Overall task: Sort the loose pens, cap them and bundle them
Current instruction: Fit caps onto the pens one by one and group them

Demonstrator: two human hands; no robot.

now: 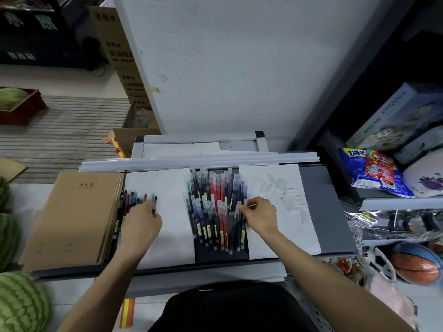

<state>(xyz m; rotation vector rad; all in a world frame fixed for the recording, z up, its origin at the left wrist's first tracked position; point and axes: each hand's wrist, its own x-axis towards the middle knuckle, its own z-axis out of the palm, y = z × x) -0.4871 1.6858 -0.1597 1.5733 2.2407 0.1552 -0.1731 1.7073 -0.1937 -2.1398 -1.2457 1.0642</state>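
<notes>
A pile of capped pens [214, 207] in red, blue, purple and teal lies on the dark strip between two white sheets. A row of uncapped pens [134, 198] fans out on the left sheet [167, 236]. My left hand [141, 224] rests on that row, fingertips pinching one pen near its tip. At the pile's right edge, my right hand [260, 215] pinches the cap end of a pen. Several loose clear caps [285, 190] lie scattered on the right sheet [299, 226].
A stack of brown notebooks [72, 219] lies left of the pens. White strips [199, 161] run along the back of the grey counter [328, 212]. Watermelons [21, 305] sit at the left, with snack bags [374, 173] and balls [417, 263] on shelves at the right.
</notes>
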